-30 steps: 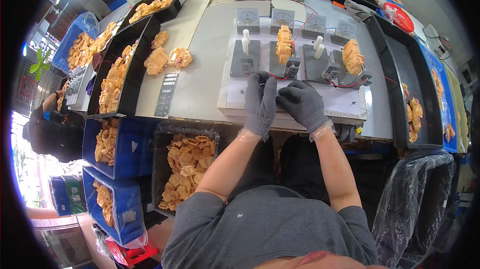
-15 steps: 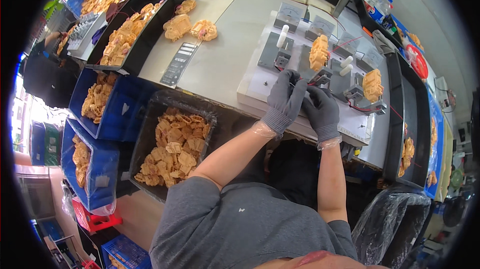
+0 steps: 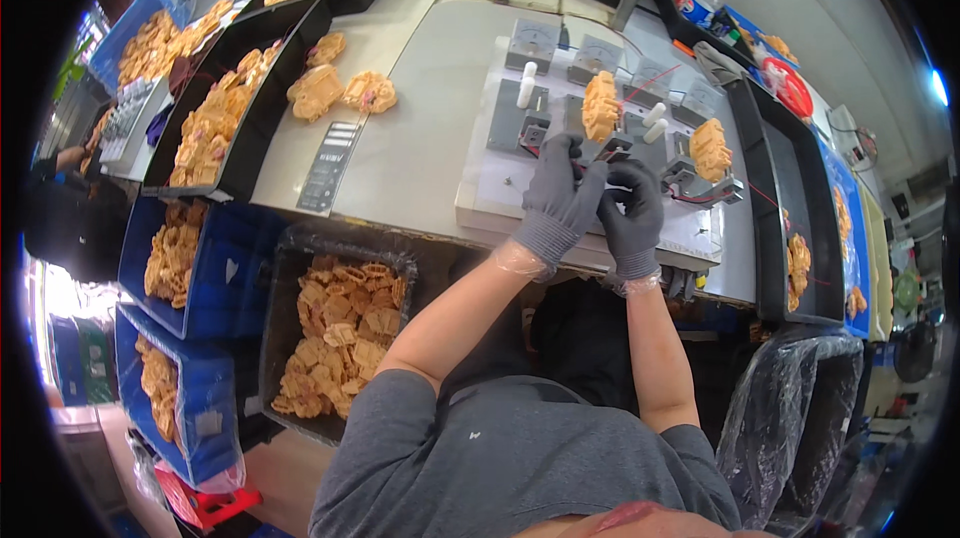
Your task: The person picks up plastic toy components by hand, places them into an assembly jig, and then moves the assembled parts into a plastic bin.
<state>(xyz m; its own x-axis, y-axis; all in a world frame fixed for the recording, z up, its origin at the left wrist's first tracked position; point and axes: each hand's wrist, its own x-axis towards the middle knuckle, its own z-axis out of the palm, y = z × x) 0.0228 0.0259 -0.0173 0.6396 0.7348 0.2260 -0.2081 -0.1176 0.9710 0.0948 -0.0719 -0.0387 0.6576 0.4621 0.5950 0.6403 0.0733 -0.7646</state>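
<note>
My left hand (image 3: 560,196), in a grey glove, is at the front of a white test fixture (image 3: 480,196), its fingers closed beside the small metal clamp (image 3: 533,134) at the left. Close on its right, my right hand (image 3: 632,218), gloved alike, has thumb and fingers curled together in a pinch. Whatever lies between the fingertips is too small or hidden to make out. Just beyond the hands, a tan moulded plastic part (image 3: 601,108) stands upright in the middle holder. Another tan part (image 3: 711,150) stands in the right holder (image 3: 700,188).
Panel meters (image 3: 533,41) line the fixture's back, with white-handled toggle clamps (image 3: 526,86) before them. Loose tan parts (image 3: 316,93) lie on the table's left, near a black tray (image 3: 240,128). A black bin (image 3: 275,338) of parts stands below; another black tray (image 3: 775,198) lies right.
The whole view has shifted, so the bench sits farther left in it. My hands stay at the fixture's front; the right hand's fingers are more curled and a little farther from the left's.
</note>
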